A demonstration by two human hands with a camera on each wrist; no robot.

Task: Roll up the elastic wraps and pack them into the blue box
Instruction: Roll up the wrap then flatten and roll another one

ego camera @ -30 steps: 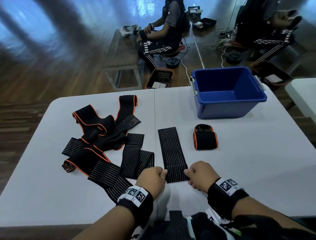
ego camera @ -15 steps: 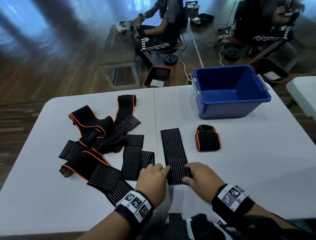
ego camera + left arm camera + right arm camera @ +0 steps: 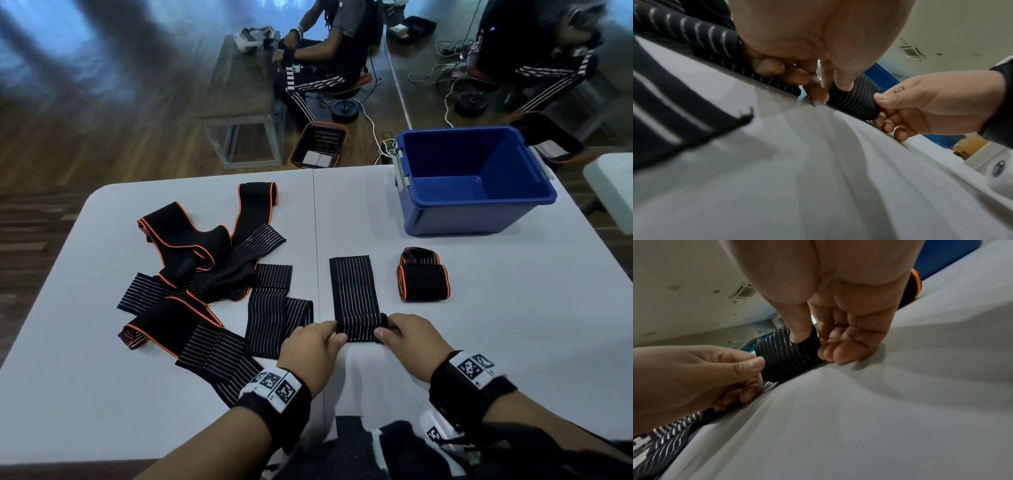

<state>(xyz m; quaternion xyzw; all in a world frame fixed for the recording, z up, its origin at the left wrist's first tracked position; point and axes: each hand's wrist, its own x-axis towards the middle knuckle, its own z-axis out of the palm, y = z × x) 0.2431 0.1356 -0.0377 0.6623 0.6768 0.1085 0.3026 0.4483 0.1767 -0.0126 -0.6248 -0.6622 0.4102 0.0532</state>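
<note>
Rolling the striped wrap (image 3: pixel 356 294) from its near end: left hand (image 3: pixel 310 353) and right hand (image 3: pixel 409 344) are each pinching one end of the small roll (image 3: pixel 856 99), thumbs on top, fingers curled beneath, on the white table (image 3: pixel 513 325). The rest of the strip is lying flat, pointing away toward the blue box (image 3: pixel 472 178), which looks empty. One finished roll with orange edging (image 3: pixel 423 279) is sitting just right of the strip; a pile of loose wraps (image 3: pixel 212 274) is waiting on the left. Next move, I'd say: keep turning the roll forward with even tension so the ends stay flush. Versus one second ago: the near end was flat under both hands, now it's a tube, and the flat part is looking shorter.
</note>
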